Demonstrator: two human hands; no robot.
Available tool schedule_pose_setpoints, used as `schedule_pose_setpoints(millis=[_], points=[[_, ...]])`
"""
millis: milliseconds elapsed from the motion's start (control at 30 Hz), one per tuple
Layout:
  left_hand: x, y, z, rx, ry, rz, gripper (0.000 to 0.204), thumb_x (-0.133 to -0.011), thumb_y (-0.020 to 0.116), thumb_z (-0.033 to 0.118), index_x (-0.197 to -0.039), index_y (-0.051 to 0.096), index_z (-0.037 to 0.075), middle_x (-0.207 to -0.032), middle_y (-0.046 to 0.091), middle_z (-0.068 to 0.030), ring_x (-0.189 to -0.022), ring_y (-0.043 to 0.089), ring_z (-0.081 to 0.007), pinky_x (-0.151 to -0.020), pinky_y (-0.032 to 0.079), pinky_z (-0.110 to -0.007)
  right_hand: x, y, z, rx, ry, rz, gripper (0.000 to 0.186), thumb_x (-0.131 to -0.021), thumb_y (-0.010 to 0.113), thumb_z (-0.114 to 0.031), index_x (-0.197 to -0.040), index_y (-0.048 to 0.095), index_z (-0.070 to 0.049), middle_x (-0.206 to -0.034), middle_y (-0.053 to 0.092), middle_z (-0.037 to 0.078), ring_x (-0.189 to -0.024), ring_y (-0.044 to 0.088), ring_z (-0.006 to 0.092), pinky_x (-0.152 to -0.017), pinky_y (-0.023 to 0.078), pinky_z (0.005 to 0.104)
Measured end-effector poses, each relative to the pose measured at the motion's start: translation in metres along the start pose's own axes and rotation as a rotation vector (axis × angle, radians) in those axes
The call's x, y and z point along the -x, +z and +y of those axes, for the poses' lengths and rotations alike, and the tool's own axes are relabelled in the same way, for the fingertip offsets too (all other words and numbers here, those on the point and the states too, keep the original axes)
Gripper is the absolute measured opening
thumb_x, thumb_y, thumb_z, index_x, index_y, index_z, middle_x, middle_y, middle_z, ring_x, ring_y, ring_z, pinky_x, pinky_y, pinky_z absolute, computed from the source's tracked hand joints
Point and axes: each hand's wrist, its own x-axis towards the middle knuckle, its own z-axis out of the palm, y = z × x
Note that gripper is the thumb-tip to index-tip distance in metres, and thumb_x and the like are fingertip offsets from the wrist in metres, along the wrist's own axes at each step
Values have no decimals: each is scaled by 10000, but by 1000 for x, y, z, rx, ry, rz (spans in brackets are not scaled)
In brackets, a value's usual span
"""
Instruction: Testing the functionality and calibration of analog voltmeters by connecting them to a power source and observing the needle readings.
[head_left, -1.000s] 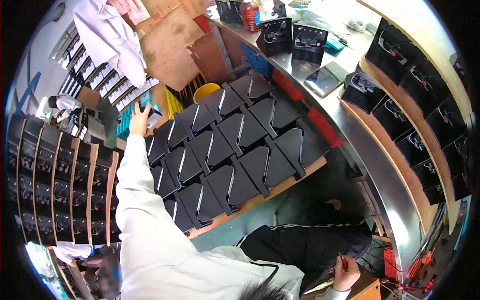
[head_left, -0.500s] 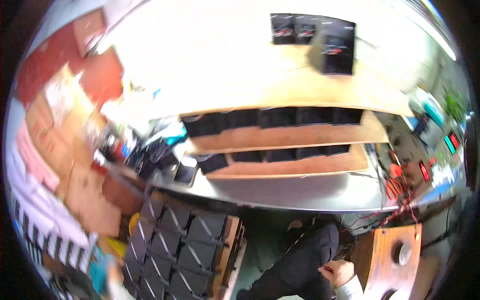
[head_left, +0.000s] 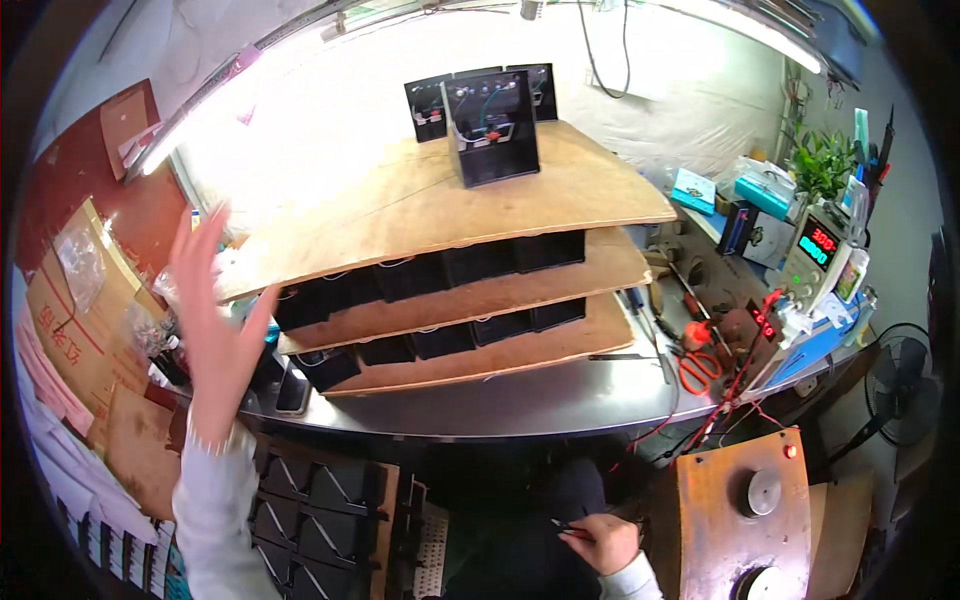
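Note:
My left hand point(head_left: 210, 320) is raised in front of the left end of the stacked wooden boards, fingers spread and nothing in it. Its nearest neighbour is the top board point(head_left: 370, 215), whose left edge it partly covers; I cannot tell whether they touch. Low over my lap, my right hand point(head_left: 607, 543) is closed round a small thin dark tool point(head_left: 566, 526) with a bit of red; its exact kind is too small to make out. On the top board stands an open-fronted black box point(head_left: 500, 160) with wires and a red part inside, in front of several similar ones.
Black boxes point(head_left: 470, 262) fill the gaps between boards on the metal bench point(head_left: 520, 400). Below left sits a rack of black boxes with pale strips point(head_left: 335, 535). Right lie red-handled scissors point(head_left: 698, 372), a power supply point(head_left: 815, 250), cables, and a wooden box with metal knobs point(head_left: 740, 550).
My left hand has risen from the lower left to in front of the boards. My right hand still holds the small tool over my lap. The whole view has shifted.

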Motion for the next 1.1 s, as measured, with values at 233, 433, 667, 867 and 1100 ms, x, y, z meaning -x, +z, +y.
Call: schedule_pose_setpoints(millis=[233, 433, 667, 867, 1100], points=[[-161, 173, 94, -40, 78, 66, 628, -947, 594, 507, -1354, 544, 32, -1343, 584, -137, -1343, 477, -296, -1148, 235, -592, 16, 2, -8, -100, 25, -39, 250, -747, 852, -274, -814, 711, -79, -676, 672, 75, -605, 680, 261, -560, 543, 353], [-116, 144, 141, 103, 194, 261, 277, -846, 751, 212, -1111, 731, 137, -997, 700, 2, -981, 611, -203, -961, 396, -419, 70, -28, 23, -8, 248, 40, 207, -787, 808, -235, -850, 689, -78, -764, 682, 126, -690, 680, 331, -602, 532, 416], [-91, 137, 151, 452, 44, 64, 748, -790, 838, 344, -1402, 502, 77, -1322, 512, -176, -1314, 417, -356, -1095, 339, -446, 73, -51, 52, 113, 322, -78, 159, -819, 777, -152, -904, 687, -52, -791, 701, 123, -708, 695, 296, -644, 553, 387], [-101, 147, 111, 1238, -503, -422, 1146, -697, 909, 168, -1560, 172, 3, -1353, 528, -204, -1259, 543, -289, -1110, 402, -406, 10, -35, 29, 106, 112, 8, 224, -767, 827, -249, -815, 698, -72, -669, 651, 71, -592, 659, 255, -544, 523, 352], [34, 83, 170, 1432, -291, -49, 1101, -610, 939, 187, -1509, 329, 12, -1349, 545, -192, -1241, 578, -287, -1026, 484, -404, 1, -15, 5, -44, 273, 176, 202, -723, 845, -118, -855, 714, -40, -715, 652, 80, -639, 652, 234, -583, 525, 336]])
